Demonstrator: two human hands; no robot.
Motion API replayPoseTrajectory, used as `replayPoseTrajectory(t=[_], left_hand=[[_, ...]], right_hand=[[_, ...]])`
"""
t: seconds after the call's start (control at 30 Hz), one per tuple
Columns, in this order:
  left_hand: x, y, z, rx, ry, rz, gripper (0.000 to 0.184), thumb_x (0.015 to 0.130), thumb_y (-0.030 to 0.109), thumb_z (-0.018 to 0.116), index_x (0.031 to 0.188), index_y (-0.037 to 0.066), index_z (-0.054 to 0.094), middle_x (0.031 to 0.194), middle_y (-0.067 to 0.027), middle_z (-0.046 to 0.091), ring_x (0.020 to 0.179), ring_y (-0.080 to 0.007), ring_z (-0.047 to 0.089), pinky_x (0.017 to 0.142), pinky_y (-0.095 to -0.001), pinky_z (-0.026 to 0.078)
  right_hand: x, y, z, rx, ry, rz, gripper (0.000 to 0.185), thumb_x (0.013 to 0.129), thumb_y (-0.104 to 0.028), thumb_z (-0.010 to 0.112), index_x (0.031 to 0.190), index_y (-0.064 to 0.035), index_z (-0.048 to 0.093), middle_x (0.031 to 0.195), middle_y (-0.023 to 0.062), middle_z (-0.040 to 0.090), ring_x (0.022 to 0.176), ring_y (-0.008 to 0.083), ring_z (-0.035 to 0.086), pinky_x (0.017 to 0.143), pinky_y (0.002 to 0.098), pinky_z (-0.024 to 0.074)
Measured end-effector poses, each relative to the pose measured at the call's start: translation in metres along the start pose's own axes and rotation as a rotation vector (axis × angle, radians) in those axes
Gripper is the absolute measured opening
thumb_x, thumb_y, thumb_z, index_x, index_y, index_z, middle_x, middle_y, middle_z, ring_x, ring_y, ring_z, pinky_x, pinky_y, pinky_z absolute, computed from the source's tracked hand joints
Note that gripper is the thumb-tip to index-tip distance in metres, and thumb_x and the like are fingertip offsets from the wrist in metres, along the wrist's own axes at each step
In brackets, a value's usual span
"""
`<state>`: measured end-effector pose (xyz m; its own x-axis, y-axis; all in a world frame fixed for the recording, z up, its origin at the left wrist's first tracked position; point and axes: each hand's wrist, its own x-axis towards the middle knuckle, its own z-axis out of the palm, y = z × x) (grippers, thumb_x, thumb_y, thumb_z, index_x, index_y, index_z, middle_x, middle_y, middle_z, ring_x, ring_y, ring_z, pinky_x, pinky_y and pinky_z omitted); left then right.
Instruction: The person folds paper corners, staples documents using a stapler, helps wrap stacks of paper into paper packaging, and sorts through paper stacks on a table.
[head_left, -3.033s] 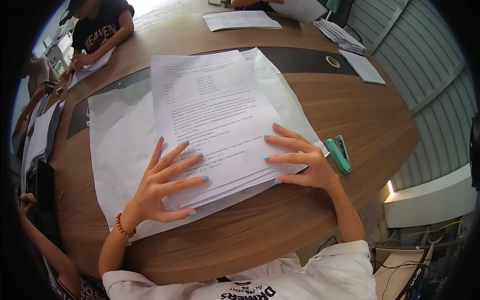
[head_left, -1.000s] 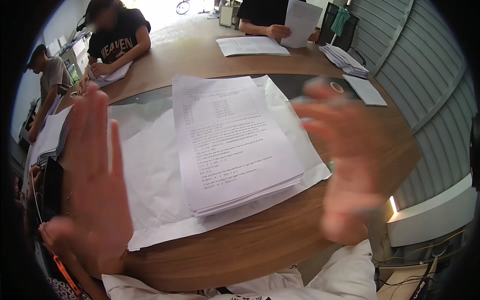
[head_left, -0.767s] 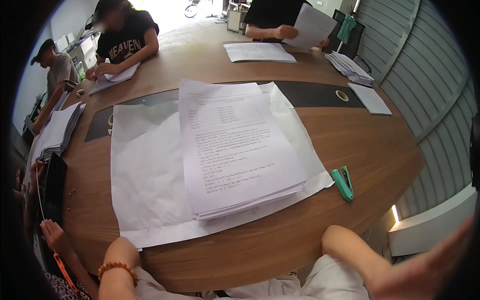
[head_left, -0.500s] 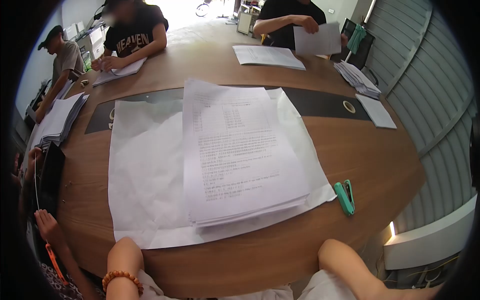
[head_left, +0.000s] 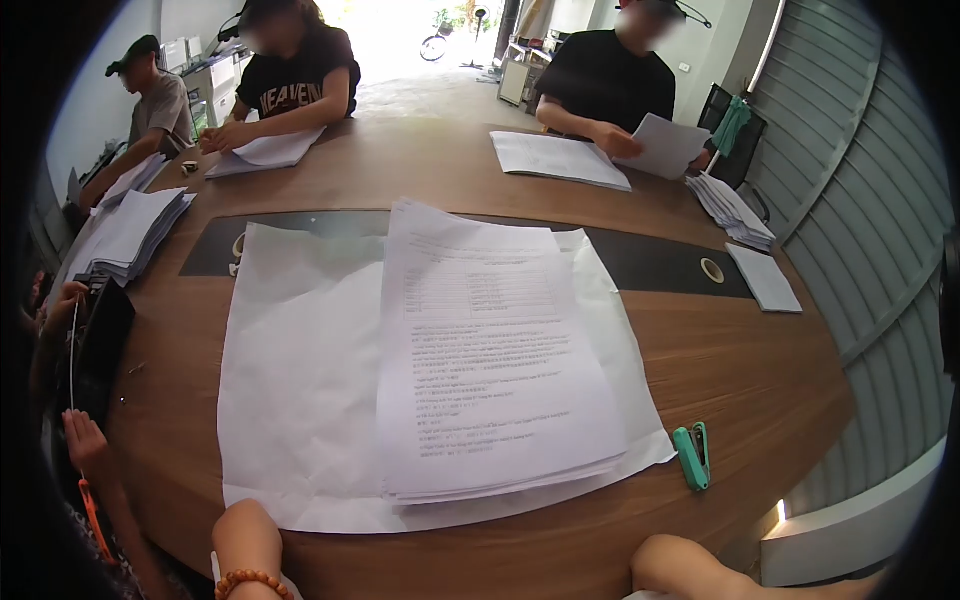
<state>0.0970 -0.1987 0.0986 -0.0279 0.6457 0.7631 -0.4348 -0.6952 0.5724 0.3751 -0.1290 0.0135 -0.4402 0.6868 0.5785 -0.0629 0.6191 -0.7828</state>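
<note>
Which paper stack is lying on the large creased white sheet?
The printed stack, nearest the camera, left of the green stapler; every other stack in view lies farther off, clear of that sheet.

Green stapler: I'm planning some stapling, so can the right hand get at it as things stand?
Probably yes: the green stapler lies uncovered on the table near the right forearm, with nothing visible between them. The right hand itself is out of view, though.
</note>
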Motion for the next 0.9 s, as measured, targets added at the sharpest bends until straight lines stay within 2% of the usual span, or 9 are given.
replayPoseTrajectory(t=[0.4,0.5,0.9], left_hand=[[0.020,0.009,0.013,0.024,0.030,0.043,0.053,0.092,0.044,0.029,0.126,0.006,0.042,0.126,-0.0214,0.043,0.129,-0.0257,0.029,0.109,-0.0476,-0.001],[0.012,0.003,0.009,-0.017,0.005,-0.001,0.050,0.092,0.042,0.029,0.123,0.006,0.044,0.123,-0.0208,0.045,0.124,-0.0253,0.031,0.105,-0.0459,0.003],[-0.001,-0.005,-0.010,-0.040,0.011,0.039,0.039,0.089,0.031,0.032,0.110,0.005,0.051,0.108,-0.0182,0.052,0.101,-0.0238,0.042,0.086,-0.0394,0.019]], right_hand=[[0.009,0.009,0.004,0.030,-0.008,0.007,0.040,0.089,-0.038,0.045,0.109,-0.0030,0.051,0.119,0.0172,0.050,0.113,0.0313,0.046,0.092,0.0376,0.0371],[0.008,0.010,0.003,0.026,-0.009,0.013,0.040,0.089,-0.038,0.045,0.108,-0.0032,0.051,0.118,0.0170,0.050,0.113,0.0312,0.046,0.092,0.0372,0.0372],[0.010,0.015,0.004,0.018,-0.031,0.021,0.038,0.090,-0.038,0.045,0.106,-0.0040,0.052,0.118,0.0160,0.052,0.113,0.0305,0.046,0.091,0.0359,0.0375]])
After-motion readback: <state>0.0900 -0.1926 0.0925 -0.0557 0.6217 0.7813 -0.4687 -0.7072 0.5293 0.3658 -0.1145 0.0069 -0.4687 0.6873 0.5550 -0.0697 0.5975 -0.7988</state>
